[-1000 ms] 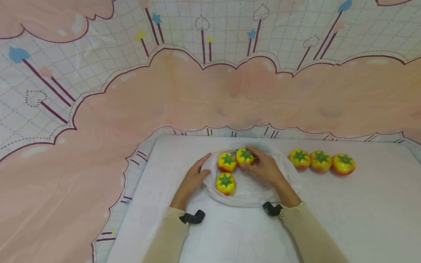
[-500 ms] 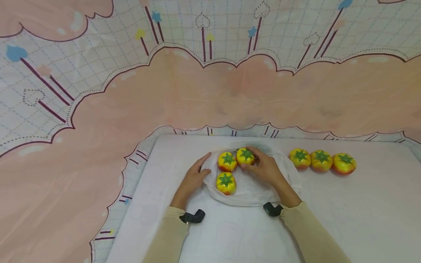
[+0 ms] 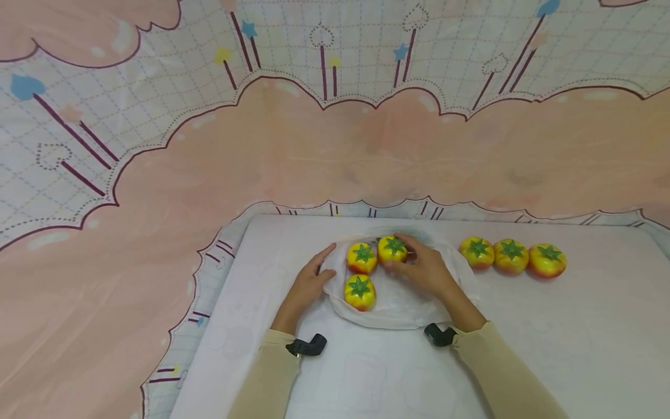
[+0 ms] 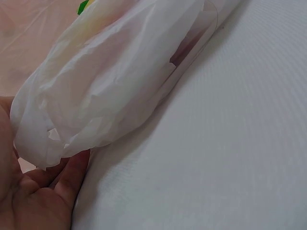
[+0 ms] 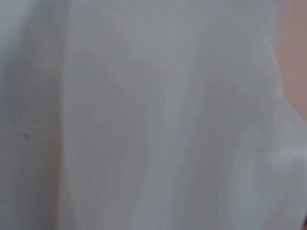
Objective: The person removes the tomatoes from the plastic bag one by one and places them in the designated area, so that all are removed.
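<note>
In the head view, my right hand (image 3: 423, 269) grips a yellow-and-red persimmon (image 3: 392, 249) with a green star-shaped leaf top, thumb and fingers round its right side. It is inside the opening of a white plastic bag (image 3: 403, 311), spread on the table. Two like persimmons, one farther back (image 3: 362, 258) and one nearer (image 3: 359, 292), sit to its left in the bag. My left hand (image 3: 307, 285) holds the bag's left edge. The left wrist view shows the crumpled bag (image 4: 105, 81) against the left hand (image 4: 43, 196). Blurred white plastic (image 5: 168, 115) fills the right wrist view.
Three more persimmons stand in a row right of the bag: a left one (image 3: 477, 253), a middle one (image 3: 510, 256) and a right one (image 3: 547, 261). The white table (image 3: 591, 337) meets a printed pink-and-white cloth (image 3: 366, 154) behind and at the left.
My right hand and its persimmon have shifted slightly right, leaving a little more room beside the back-left persimmon. The left hand stays where it was.
</note>
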### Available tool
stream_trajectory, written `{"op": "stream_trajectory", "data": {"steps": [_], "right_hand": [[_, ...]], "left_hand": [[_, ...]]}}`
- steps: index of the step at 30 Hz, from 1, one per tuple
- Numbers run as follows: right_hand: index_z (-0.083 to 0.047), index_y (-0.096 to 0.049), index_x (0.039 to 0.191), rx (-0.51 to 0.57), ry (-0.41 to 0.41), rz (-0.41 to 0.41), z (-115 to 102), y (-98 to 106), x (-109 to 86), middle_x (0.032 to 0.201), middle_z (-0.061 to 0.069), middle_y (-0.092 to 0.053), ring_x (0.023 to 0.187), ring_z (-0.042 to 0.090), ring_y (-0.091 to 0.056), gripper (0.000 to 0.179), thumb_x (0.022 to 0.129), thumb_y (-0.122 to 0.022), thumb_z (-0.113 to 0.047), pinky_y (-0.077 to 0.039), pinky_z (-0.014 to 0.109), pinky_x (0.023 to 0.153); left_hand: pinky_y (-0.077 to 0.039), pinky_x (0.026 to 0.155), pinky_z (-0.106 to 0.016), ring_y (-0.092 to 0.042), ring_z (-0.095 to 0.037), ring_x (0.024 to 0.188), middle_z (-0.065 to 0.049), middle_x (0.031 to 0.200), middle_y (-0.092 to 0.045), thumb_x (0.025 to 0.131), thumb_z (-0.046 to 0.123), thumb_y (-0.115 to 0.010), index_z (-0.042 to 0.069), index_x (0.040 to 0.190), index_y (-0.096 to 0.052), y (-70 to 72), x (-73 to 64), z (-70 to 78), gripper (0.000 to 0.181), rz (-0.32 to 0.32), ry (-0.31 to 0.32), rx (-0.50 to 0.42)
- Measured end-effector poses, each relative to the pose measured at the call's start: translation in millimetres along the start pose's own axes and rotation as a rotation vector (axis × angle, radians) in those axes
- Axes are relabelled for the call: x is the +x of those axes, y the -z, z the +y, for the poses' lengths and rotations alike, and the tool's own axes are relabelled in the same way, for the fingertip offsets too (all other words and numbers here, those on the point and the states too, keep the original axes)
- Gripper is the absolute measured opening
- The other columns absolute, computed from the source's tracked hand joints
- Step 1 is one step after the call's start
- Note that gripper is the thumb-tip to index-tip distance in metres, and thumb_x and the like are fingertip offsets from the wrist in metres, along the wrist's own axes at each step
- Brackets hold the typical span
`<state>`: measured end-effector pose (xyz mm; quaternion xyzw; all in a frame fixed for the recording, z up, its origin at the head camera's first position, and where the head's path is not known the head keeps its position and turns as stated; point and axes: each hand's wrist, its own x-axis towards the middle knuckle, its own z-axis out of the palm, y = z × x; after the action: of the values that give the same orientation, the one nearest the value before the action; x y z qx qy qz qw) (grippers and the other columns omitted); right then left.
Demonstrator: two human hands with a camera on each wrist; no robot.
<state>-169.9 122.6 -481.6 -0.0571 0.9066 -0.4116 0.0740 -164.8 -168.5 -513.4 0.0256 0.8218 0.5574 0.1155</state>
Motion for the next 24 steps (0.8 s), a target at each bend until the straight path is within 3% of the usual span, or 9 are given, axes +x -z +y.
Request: {"op": "stream_trajectory", "data": {"steps": [5,13,20,24], "right_hand": [[-0.024,-0.044,0.155,-0.007,-0.002,-0.007,-3,8,-2.4,0.149,0.016,-0.055,0.125,0.038,-0.061,0.074,0.090,-0.076,-0.043,-0.052,0.055,0.106],[-0.029,-0.043,0.155,-0.027,0.011,0.007,-10,28,-11.6,0.150,0.012,-0.055,0.124,0.037,-0.062,0.076,0.089,-0.074,-0.053,-0.059,0.053,0.093],[-0.032,-0.042,0.155,-0.013,-0.020,0.002,-11,43,-21.0,0.151,0.012,-0.055,0.128,0.038,-0.060,0.081,0.086,-0.072,-0.061,-0.053,0.062,0.101],[-0.031,-0.042,0.156,-0.015,-0.029,0.012,-10,50,-28.2,0.151,0.013,-0.054,0.127,0.038,-0.059,0.082,0.086,-0.071,-0.062,-0.055,0.059,0.100]], "left_hand": [[-0.022,0.129,-0.048,-0.025,-0.023,0.157,0.007,0.166,-0.034,0.098,0.022,-0.057,0.047,0.151,-0.045,0.5,-0.7,-0.6,0.059,0.008,0.008,0.002],[-0.021,0.129,-0.048,-0.025,-0.023,0.157,0.007,0.166,-0.033,0.098,0.022,-0.057,0.046,0.151,-0.044,-0.3,-0.8,-0.8,0.060,0.011,0.007,0.021],[-0.022,0.129,-0.047,-0.025,-0.020,0.157,0.010,0.166,-0.033,0.098,0.023,-0.057,0.049,0.150,-0.045,-1.0,-0.3,0.4,0.059,0.008,0.021,0.008],[-0.022,0.129,-0.047,-0.025,-0.022,0.157,0.007,0.166,-0.033,0.098,0.022,-0.058,0.047,0.151,-0.045,-1.6,-0.8,1.2,0.059,0.008,0.015,0.004]]}}
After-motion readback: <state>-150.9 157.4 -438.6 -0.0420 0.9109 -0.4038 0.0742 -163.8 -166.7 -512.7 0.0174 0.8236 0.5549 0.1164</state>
